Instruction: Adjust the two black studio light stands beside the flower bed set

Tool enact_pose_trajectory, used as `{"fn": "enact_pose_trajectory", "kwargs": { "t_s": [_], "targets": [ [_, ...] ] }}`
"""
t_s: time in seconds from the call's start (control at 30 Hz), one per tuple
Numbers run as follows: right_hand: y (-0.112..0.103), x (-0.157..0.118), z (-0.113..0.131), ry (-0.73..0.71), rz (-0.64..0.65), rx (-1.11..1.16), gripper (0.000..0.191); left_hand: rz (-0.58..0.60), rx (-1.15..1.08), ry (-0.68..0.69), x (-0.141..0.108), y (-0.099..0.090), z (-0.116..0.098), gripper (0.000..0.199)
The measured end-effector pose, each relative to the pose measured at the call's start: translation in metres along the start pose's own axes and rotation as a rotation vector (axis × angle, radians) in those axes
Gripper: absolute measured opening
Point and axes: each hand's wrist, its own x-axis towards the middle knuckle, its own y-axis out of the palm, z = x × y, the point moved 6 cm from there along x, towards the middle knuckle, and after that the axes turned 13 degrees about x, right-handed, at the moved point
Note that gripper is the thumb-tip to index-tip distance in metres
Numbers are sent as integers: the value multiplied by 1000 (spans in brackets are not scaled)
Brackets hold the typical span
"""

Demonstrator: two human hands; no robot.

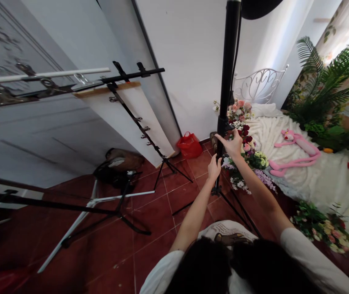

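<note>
A black light stand (228, 61) rises in front of me, its pole running down to spread legs near the floor. My left hand (214, 167) is closed round the lower, thinner part of the pole. Just above it, my right hand (233, 143) is at the pole below the collar (222, 123) and its dark knob. The thumb stretches left across the pole and the index finger points up, spread apart; the other fingers are partly hidden. A black cable (237, 49) hangs along the pole.
On the right, a bed with a cream blanket (296, 179) holds a pink plush toy (305, 151), with flowers (247, 143) beside it. A backdrop stand with clamps (128, 110), a white-legged stand (91, 203) and a red bag (189, 145) are on the left.
</note>
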Motion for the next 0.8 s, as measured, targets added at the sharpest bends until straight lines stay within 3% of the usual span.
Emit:
{"fn": "enact_pose_trajectory", "kwargs": {
  "t_s": [0.1, 0.2, 0.33, 0.47, 0.57, 0.7, 0.8],
  "targets": [
    [-14, -5, -30, 50, 225, 92, 42, 0, -1, 0, -1, 0, -1, 50],
    [-26, -25, -80, 166, 429, 133, 39, 11, 18, 16, -1, -1, -3, 50],
    [-30, -56, -140, 328, 493, 165, 38, 14, 38, 25, -1, -3, -4, 49],
    [-25, -72, -159, 388, 422, 275, 36, 23, 26, 35, 0, -3, -4, 47],
    [-24, -74, -165, 481, 284, 320, 36, 22, 16, 25, 0, -5, -4, 45],
    [-20, -68, -176, 633, 49, 245, 36, 43, -21, 31, 0, -7, -7, 43],
    [-12, -61, -181, 752, -1, 168, 33, 51, -56, 37, -1, -9, -11, 42]
  ]
}}
